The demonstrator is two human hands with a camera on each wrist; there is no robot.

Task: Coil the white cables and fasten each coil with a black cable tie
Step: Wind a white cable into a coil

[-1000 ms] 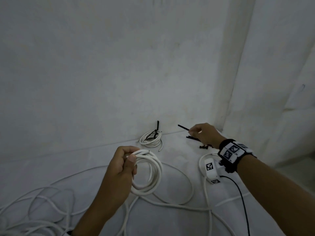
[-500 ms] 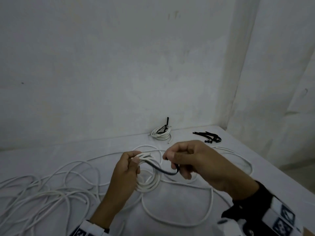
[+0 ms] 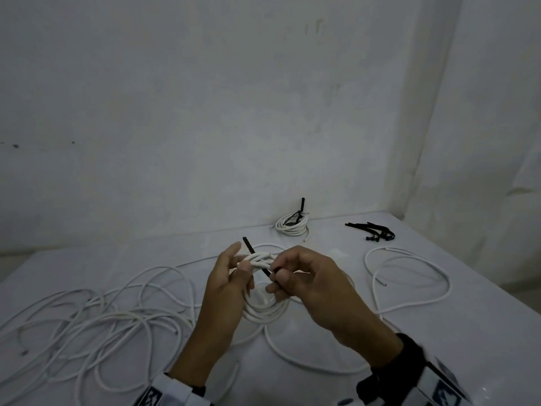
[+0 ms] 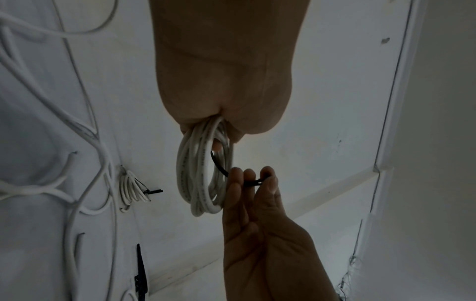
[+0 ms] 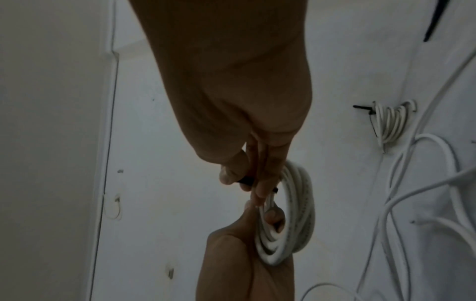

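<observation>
— While the left hand point(image 3: 231, 276) keeps its fingers and thumb curled round the top of the white coil point(image 3: 263, 313), what's the other one doing?

— From where I stand, the right hand point(image 3: 304, 284) pinches one end of a black cable tie point(image 3: 265, 269) between thumb and fingertips, with the other fingers curled in below.

— And the tie itself?

— It runs slantwise through the bundled strands. Its far end pokes up past the left fingers, and the near end is in the right hand's pinch. I can't tell whether it is looped shut.

— Where's the coil hanging?

— Just above the white table point(image 3: 439, 332), between the two hands. Its lower loops droop under the left palm.

— Anything else on there?

— A finished coil point(image 3: 292, 225) with its black tie standing up sits at the back by the wall. To its right lies a small heap of spare black ties point(image 3: 374, 231). Loose white cables point(image 3: 87, 323) sprawl over the left side, and another loose loop point(image 3: 409, 276) lies on the right.
</observation>
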